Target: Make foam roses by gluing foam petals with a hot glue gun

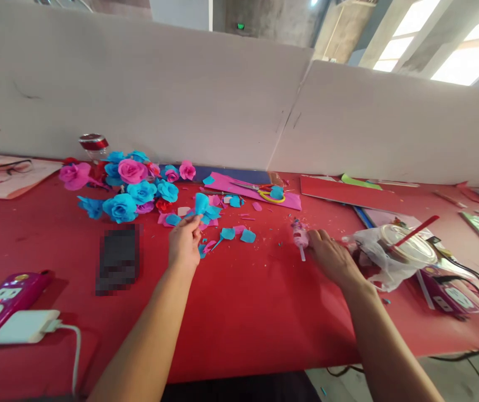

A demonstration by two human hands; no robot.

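The left grip is pinched on a blue paper petal, among loose blue and pink paper pieces. The right grip is against a small pink bottle, its nozzle pointing toward the person; whether the fingers are closed on it cannot be told. A reddish patch marks the bottle like a label, its print too small to read.

Beyond the hands, yellow-handled scissors lie on a pink paper strip. To the left, blue, pink and red paper flowers stand in front of a red-lidded jar. Nearer the person, a dark rectangular object is blurred into blocks. To the right, a lidded cup with a red straw sits in a white plastic bag. All this is on the red counter. Above the pale partition, a green sign glows, too small to read
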